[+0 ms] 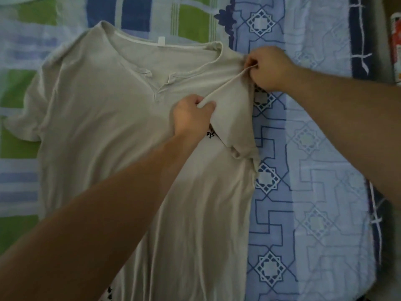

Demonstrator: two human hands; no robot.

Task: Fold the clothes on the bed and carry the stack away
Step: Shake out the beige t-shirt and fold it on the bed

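Beige T-shirt (104, 118) with a notched V-neck lies flat, front up, on the bed, its collar toward the far side and its body running down to the near edge of the view. At the left it covers a sheet checked in green, blue and white (32, 29), and its left sleeve lies spread flat on those checks. Near the middle, the left hand (192, 118) comes in from the lower left; its fingers are curled and pinch the hem of the right sleeve, which is folded inward over the chest. A small black print (210, 134) shows on the shirt just under that hand. Further right, the right hand (269, 68) pinches the same hem at the shoulder, fingers closed on the cloth, so the edge runs taut between the two hands. Right of the shirt lies a blue bedsheet with geometric star patterns (308, 148).
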